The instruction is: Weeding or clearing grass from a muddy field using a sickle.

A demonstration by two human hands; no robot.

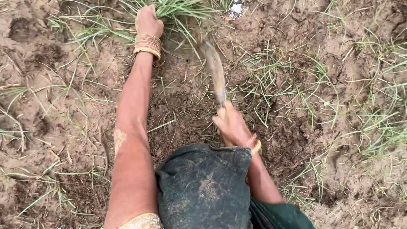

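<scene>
Looking down through the head camera, I record 2 bare hands at work over wet, sandy brown soil (322, 55). My left hand (148, 20) is stretched far forward and closed around the base of a clump of long green grass (178, 7), which it appears to gather upright so the stems stand taut. A stack of thin golden bangles (148, 45) sits at that wrist. My right hand (232, 125) is closed on the wooden handle of a mud-caked, narrow-bladed hand tool (215, 70); the blade is blurred and angled up toward the clump, its tip just short of the gripped grass, a position I judge suited to working at the roots. A dark green, mud-smeared cloth (203, 186) covers a knee between the arms. Loose grass blades (271, 72) lie scattered across the disturbed, darker earth near the tool. 1 pale shiny scrap (235, 8) lies beyond the clump; I cannot identify it.
</scene>
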